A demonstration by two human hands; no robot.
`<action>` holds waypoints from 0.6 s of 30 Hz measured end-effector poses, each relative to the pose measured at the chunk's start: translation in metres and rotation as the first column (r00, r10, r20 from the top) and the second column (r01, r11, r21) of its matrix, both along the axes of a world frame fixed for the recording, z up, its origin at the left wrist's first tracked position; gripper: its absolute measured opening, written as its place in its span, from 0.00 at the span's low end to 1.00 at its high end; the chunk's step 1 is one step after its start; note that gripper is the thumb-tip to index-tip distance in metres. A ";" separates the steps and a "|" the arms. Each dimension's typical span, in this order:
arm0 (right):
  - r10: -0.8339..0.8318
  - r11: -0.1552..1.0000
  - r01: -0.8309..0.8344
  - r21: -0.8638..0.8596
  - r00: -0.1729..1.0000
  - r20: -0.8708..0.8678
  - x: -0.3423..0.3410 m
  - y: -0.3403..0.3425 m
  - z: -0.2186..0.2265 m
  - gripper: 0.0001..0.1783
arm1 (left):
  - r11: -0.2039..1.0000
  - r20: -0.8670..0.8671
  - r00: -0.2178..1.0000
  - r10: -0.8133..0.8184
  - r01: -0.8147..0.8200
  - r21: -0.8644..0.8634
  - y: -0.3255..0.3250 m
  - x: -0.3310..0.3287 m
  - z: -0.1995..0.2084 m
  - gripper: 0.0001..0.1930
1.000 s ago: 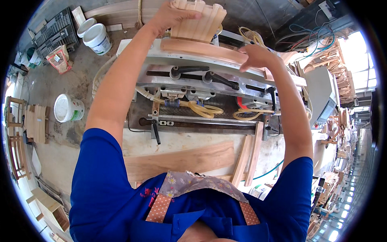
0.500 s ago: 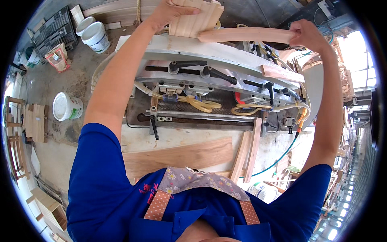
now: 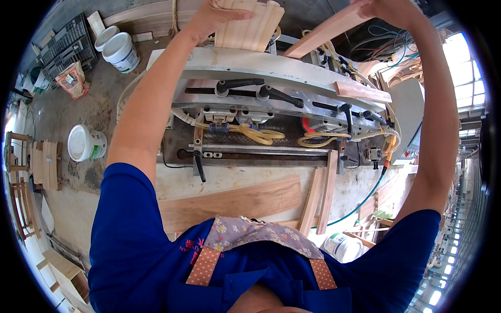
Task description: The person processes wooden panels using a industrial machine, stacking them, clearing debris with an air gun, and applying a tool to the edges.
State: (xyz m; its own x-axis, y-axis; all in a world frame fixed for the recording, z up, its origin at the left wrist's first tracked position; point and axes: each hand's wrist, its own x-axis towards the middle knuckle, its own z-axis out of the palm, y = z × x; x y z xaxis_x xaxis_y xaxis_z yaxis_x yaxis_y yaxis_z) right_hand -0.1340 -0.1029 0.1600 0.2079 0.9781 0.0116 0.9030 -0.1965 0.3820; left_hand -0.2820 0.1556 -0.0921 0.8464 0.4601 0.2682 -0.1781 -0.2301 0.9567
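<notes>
At the far side of the machine, my left hand [image 3: 222,20] grips the left side of a bundle of pale wooden strips [image 3: 248,28]. The strips sit side by side, their lower ends by the machine's light-coloured beam [image 3: 245,61]. My right hand [image 3: 389,11], partly cut off by the upper rim, is closed on the upper end of a reddish wooden strip [image 3: 329,31]. That strip slants down to the left, its lower end near the beam's back edge, apart from the bundle. A short wooden piece [image 3: 361,92] lies on the beam's right part.
Black clamp levers [image 3: 282,96] and coiled yellow hoses [image 3: 255,133] fill the machine's near side. Nearer me lie a broad board [image 3: 235,201] and two narrow strips [image 3: 319,195]. White buckets [image 3: 86,142] stand on the floor at left. A teal hose [image 3: 360,206] runs at right.
My right hand has risen and pulled the reddish strip away from the bundle, tilting it from nearly level to steeply slanted. My left hand stays on the bundle, which has shifted slightly.
</notes>
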 end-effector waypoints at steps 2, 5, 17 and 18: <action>-0.048 0.999 0.041 -0.032 0.968 -0.245 0.002 0.010 0.001 0.16 | 0.999 -0.006 1.000 0.024 -0.024 0.030 0.000 0.000 0.000 0.21; 0.030 0.999 0.013 0.053 0.680 -0.733 0.015 0.032 -0.020 0.20 | 1.000 0.031 0.999 0.011 -0.012 0.010 -0.002 0.001 -0.001 0.21; 0.150 0.918 0.310 0.246 0.305 -0.941 0.037 0.056 -0.205 0.25 | 0.998 -0.038 0.999 0.003 -0.005 -0.061 -0.004 -0.001 0.005 0.21; 0.177 0.928 0.288 0.236 0.215 -0.960 0.036 0.057 -0.212 0.24 | 0.999 -0.041 0.999 0.018 -0.020 -0.050 -0.005 -0.002 0.006 0.20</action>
